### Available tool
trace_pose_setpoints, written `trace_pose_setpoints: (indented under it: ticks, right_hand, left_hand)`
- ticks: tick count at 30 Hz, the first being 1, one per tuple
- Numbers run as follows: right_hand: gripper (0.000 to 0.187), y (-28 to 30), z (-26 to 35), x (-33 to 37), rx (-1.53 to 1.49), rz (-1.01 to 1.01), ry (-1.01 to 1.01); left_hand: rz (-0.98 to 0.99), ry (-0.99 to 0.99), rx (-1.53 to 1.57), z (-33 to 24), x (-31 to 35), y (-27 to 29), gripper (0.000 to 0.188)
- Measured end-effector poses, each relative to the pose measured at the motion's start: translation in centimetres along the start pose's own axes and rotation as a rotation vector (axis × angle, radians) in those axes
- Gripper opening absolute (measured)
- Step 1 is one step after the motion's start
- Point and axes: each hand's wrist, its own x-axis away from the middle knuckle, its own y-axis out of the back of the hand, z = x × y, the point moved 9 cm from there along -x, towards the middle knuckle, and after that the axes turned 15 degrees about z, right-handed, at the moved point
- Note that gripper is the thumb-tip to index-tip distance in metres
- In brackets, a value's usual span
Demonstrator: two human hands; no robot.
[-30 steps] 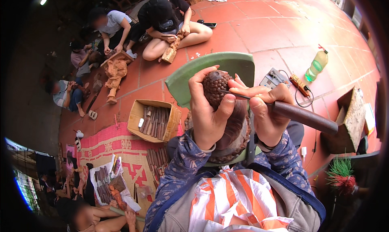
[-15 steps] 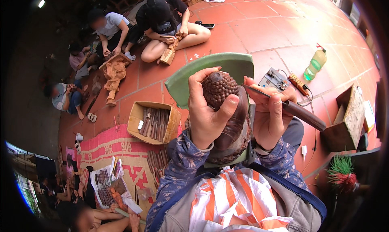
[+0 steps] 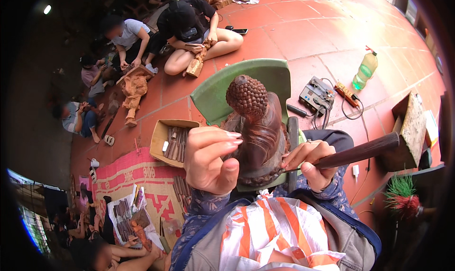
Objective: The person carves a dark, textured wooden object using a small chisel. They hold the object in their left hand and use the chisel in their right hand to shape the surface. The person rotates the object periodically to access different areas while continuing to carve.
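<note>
A dark brown carved wooden statue (image 3: 258, 129) with a knobbly curled head stands upright before me on a green plastic chair (image 3: 211, 93). My left hand (image 3: 211, 159) is beside the statue's left side with its fingers apart and holds nothing. My right hand (image 3: 313, 162) closes around a wood-carving chisel (image 3: 360, 150). Its thick dark handle points out to the right, while the blade runs left toward the statue's base. Whether the tip touches the wood I cannot tell.
A cardboard box of chisels (image 3: 175, 143) sits left of the chair, near a red patterned mat (image 3: 151, 169). Right are an electric control box (image 3: 316, 95), an orange power strip (image 3: 346, 93), a green bottle (image 3: 366, 72) and a wooden box (image 3: 410, 133). Several people carve at the left.
My left hand has let go of the statue's head and moved down and left. My right hand has come down with the chisel to the statue's base. The statue appears more upright.
</note>
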Motion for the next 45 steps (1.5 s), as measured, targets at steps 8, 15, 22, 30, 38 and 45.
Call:
trace_pose_setpoints:
  ticks: [8, 15, 22, 30, 38, 45]
  right_hand:
    - [0.007, -5.6, 0.3, 1.0, 0.451, 0.479, -0.102]
    - [0.016, -7.3, 0.3, 3.5, 0.425, 0.520, -0.099]
    - [0.059, -3.8, 1.0, 2.3, 0.175, 0.348, -0.260]
    - [0.066, -3.3, 2.8, 0.4, 0.269, 0.254, -0.040]
    - [0.056, -1.6, 3.1, -1.8, 0.142, 0.180, -0.050]
    - [0.038, -1.7, 2.7, -2.3, 0.190, 0.021, 0.012]
  left_hand:
    - [0.641, -0.043, 0.173, -3.1, 2.2, -7.3, 0.045]
    - [0.575, -0.042, 0.287, -4.5, 3.5, -6.9, 0.033]
    - [0.564, 0.012, 0.208, -4.1, 3.9, -4.9, 0.030]
    - [0.589, 0.013, 0.064, -2.9, 2.6, -4.7, 0.030]
    - [0.392, -0.036, -0.196, -1.3, -0.8, -1.6, 0.025]
    - [0.044, 0.000, 0.014, 3.6, -3.9, 0.1, 0.035]
